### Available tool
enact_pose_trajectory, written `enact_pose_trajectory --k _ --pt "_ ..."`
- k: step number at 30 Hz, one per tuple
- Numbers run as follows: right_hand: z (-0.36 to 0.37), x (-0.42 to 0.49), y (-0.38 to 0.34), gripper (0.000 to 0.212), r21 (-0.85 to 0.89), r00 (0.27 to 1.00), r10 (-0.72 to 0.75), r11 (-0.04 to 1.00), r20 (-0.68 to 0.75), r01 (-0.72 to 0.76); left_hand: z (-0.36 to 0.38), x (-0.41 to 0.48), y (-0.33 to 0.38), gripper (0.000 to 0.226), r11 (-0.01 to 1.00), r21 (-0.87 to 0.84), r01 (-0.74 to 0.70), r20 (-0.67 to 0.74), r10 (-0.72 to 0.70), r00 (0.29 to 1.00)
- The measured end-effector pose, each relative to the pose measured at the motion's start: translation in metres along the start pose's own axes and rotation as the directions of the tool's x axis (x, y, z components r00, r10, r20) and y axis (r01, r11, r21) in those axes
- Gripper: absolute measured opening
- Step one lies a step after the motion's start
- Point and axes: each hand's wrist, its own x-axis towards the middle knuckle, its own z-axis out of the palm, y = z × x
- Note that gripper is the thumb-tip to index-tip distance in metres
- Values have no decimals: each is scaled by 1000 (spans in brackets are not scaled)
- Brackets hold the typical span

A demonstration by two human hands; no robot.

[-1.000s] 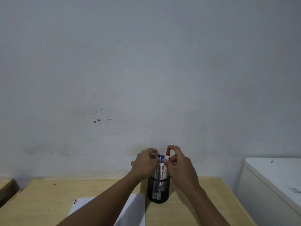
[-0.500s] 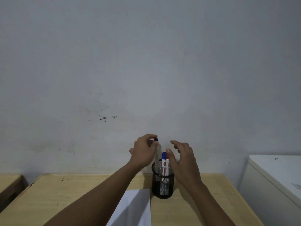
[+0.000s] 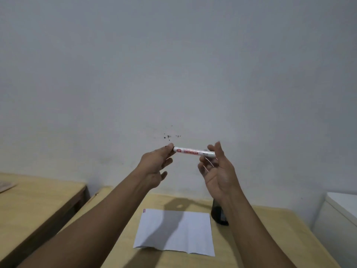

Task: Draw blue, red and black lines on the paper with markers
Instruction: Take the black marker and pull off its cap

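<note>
**Getting the cap off the marker**

From the head camera, we hold one marker [image 3: 194, 152] up in the air, lying flat, in front of the wall [image 3: 173, 64]. Our left hand [image 3: 154, 167] pinches its dark end with thumb and finger. Our right hand [image 3: 216, 171] is at the other end, but its fingers [image 3: 219, 149] are spread and loose, so we cannot tell if they grip it yet. We think the next job is to pull the cap off. To do it well, we should close the right fingers round the white body, hold tight, and pull straight apart, not bend it. We cannot tell its colour for sure; the end looks dark.

Both arms reach up and forward, hands level, the right palm turned toward us.

The paper [image 3: 174, 233] lies flat on the table [image 3: 260, 238] below, with no lines on it that we can see. The cup [image 3: 218, 215] stands just beside the paper's right top corner, partly behind our right arm.
</note>
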Motion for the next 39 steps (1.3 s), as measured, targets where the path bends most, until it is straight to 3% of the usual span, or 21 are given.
enact_pose_trajectory --k 2,4,10,19,29,39 --pt "17 -4 9 21 40 998 -20 999 52 18 -6 -6 -2 22 1000 -13 24 22 -24 999" --pt "32 -9 18 4 -85 997 -34 996 73 40 -10 -11 -2 24 1000 -7 27 56 -27 998" --pt "54 -11 30 5 -356 980 -149 916 132 187 -21 -12 8 21 1000 -9 -21 55 21 998" --pt "59 -8 33 11 -504 926 -295 777 236 376 -28 -4 16 24 1000 0 22 59 -22 998" --pt "44 2 37 20 -573 821 -253 612 512 546 -35 11 15 27 991 62 114 44 -117 992" --pt "25 13 48 25 -621 797 -157 548 583 561 -38 27 3 30 972 141 189 21 -194 981"
